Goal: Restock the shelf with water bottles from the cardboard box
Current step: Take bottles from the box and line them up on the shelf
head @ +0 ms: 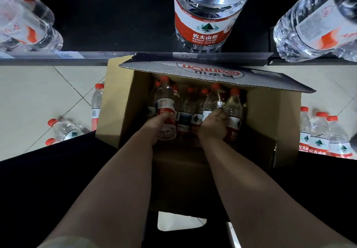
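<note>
Hands of a person reach down into an open cardboard box (123, 100) that stands on a pale tiled floor (38, 97), right against the front edge of a dark shelf (135, 57). The left hand (157, 127) is wrapped around the lower part of one small water bottle (165, 108), which has a red cap and a red and white label and sits higher than the others. The right hand (213, 127) is curled over two neighbouring bottles (224, 108), fingers pressed between them; whether it has a firm hold on either I cannot tell. More red-capped bottles stand packed upright between the two hands. One box flap (212, 73), printed with a red logo, folds back toward the shelf. On the shelf above stands a large water jug (207, 13) with a red label, and clear multi-bottle packs lie at either side. Loose small bottles (320, 135) stand on the floor to the right of the box, and others stand or lie to its left.
</note>
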Demonstrator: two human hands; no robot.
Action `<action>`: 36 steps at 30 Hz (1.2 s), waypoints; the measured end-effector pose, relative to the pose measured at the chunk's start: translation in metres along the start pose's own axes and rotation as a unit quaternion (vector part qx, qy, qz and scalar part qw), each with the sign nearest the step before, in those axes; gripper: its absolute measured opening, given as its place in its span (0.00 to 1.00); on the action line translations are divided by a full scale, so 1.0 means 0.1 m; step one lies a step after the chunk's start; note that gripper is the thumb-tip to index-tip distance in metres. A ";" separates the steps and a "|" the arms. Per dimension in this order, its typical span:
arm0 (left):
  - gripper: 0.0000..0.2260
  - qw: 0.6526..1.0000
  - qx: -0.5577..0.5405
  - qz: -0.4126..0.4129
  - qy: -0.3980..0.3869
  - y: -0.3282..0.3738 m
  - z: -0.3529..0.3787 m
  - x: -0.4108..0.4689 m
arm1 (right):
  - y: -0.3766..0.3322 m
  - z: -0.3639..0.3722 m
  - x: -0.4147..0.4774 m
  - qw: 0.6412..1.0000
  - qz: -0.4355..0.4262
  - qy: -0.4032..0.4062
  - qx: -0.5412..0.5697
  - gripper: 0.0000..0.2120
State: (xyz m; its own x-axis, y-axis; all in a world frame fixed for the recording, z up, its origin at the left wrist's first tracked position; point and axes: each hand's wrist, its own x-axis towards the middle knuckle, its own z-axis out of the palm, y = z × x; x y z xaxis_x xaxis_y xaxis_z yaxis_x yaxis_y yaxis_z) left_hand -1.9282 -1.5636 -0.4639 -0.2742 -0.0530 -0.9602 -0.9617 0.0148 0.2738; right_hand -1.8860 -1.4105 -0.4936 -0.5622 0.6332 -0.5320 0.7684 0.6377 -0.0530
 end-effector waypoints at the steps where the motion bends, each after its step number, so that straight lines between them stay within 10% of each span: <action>1: 0.24 1.000 -0.001 -0.001 0.000 0.00 0.00 -0.01 | 0.02 0.00 0.02 1.000 0.002 -0.015 0.016 0.34; 6: 0.14 1.000 -0.016 -0.001 0.001 0.01 0.00 0.00 | 0.19 -0.06 0.00 0.954 -0.030 -0.116 0.275 0.48; 12: 0.12 0.999 -0.036 0.005 -0.024 0.01 0.00 -0.03 | 0.33 -0.14 0.05 0.772 0.087 -0.360 0.517 0.32; 16: 0.15 0.999 -0.022 0.016 -0.031 0.01 0.01 -0.10 | 0.45 -0.35 0.08 0.715 0.088 -0.453 0.524 0.22; 22: 0.23 0.994 -0.030 0.045 -0.098 0.08 0.08 -0.48 | 0.30 -0.67 -0.08 0.736 0.085 -0.450 0.499 0.19; 27: 0.10 0.989 -0.052 0.049 -0.131 0.13 0.15 -1.00 | 0.21 -0.91 -0.37 0.765 0.072 -0.387 0.510 0.31; 31: 0.31 0.980 -0.128 0.076 -0.133 0.04 0.13 -1.19 | 0.29 -1.23 -0.63 0.770 0.051 -0.361 0.523 0.22; 36: 0.12 0.965 -0.141 0.116 -0.187 0.01 0.16 -1.84 | 0.36 -1.64 -0.97 0.762 0.001 -0.351 0.544 0.19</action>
State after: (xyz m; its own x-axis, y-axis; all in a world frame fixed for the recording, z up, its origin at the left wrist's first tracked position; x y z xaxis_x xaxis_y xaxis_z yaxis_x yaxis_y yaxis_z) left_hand -1.8784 -1.5378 -0.2883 -0.5134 0.2838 -0.8099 -0.8508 -0.2915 0.4372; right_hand -1.8539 -1.3765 -0.3055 -0.5518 -0.0008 -0.8340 0.7825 -0.3464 -0.5174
